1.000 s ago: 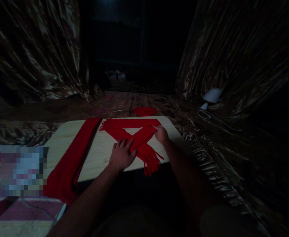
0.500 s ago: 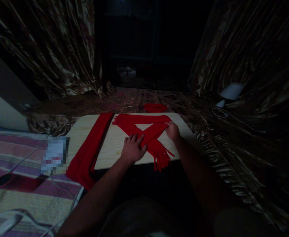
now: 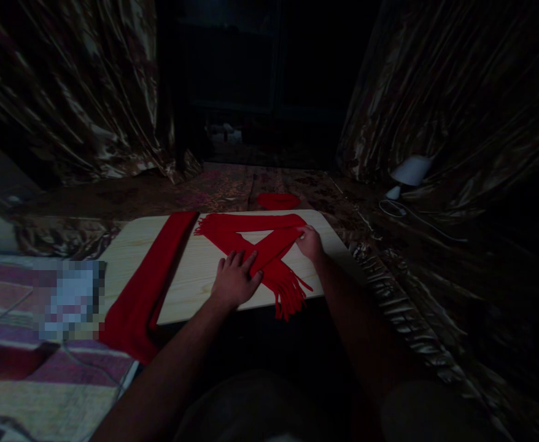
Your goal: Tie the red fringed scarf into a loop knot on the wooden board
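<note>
A red fringed scarf [image 3: 276,265] lies in crossed folds on a pale wooden table [image 3: 189,288]. One fringed end hangs over the near edge; the other points to the far left. My left hand [image 3: 235,280] rests flat on the scarf near the crossing, fingers spread. At the scarf's right-hand fold, my right hand [image 3: 310,241] pinches the cloth between thumb and fingers. Left of both hands, a second long red cloth [image 3: 152,276] is folded into a strip across the table, its near end drooping over the edge.
Behind the table lies another red item [image 3: 279,201]. A white lamp [image 3: 411,172] with a cord stands at the right on dark patterned fabric. On the left, a striped bed cover [image 3: 58,399] carries a blurred-out object [image 3: 73,299] and cables. Curtains [image 3: 113,92] hang behind.
The whole view has shifted, so everything sits slightly further left in the picture. Both hands keep the same places on the scarf, and its folds look unchanged.
</note>
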Motion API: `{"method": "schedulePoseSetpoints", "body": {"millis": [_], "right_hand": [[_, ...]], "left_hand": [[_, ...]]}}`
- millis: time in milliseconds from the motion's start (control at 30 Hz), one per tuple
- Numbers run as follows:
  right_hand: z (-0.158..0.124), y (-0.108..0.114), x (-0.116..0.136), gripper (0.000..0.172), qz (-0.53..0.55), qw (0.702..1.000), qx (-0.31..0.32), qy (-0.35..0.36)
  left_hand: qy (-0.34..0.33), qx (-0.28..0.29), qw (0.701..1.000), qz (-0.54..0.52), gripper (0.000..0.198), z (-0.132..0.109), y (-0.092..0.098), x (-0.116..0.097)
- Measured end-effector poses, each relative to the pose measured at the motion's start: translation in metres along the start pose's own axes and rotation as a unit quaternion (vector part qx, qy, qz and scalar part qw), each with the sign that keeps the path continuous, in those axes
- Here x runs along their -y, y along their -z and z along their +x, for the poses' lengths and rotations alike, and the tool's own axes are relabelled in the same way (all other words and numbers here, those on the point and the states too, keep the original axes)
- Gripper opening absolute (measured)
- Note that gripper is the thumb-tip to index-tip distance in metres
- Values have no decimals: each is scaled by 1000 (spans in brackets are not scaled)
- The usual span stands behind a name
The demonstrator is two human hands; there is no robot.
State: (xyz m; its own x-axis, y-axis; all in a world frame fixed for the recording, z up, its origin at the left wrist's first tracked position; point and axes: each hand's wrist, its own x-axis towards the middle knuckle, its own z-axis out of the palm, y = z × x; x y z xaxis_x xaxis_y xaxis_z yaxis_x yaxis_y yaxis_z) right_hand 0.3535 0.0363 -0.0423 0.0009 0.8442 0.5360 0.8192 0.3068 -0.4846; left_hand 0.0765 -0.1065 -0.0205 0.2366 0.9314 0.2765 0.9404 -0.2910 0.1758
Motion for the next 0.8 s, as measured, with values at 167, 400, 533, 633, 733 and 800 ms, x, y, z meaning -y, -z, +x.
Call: {"method": "schedulePoseSetpoints", "body": {"millis": [167,400,533,633,733,800], "right_hand": [[1,-1,-5,27,22,998,-36,-39],[-8,12,11,22,-40,991,-119,-52],[-19,22,35,30,-46,995,-44,78],[-27,26,48,48,-41,985,41,163],[-33,26,55,62,-52,976,90,193],[-35,23,56,63,-64,973,122,184]], "left_hand": [[-4,-5,1000,-2,65,0,2,1],[-74,-26,997,-16,53,-4,11,-3],[-126,4,991,-40,50,-6,13,-2],[-145,22,988,-52,49,-6,14,0],[-157,19,986,-60,48,-6,14,1],[-167,9,984,-67,49,-5,14,2]]}}
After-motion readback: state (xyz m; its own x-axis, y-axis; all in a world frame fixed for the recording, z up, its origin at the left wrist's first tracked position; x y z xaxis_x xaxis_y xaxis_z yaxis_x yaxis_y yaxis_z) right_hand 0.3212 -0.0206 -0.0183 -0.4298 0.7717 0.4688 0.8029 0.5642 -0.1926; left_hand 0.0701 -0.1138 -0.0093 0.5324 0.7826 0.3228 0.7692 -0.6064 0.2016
